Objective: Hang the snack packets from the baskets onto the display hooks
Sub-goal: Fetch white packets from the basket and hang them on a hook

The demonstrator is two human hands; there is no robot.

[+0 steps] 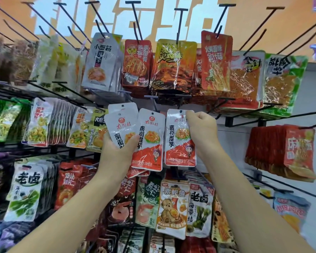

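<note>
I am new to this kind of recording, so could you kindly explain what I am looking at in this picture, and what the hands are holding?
There is no machine here: a person wears a wide-angle camera on the head, which looks forward at their own bare hands. In front is a shop wall of black hooks hung with snack packets. The left hand holds a fan of white-and-red packets; the right hand pinches the top of one matching packet. Whether its hole is on a hook, I cannot tell.
</note>
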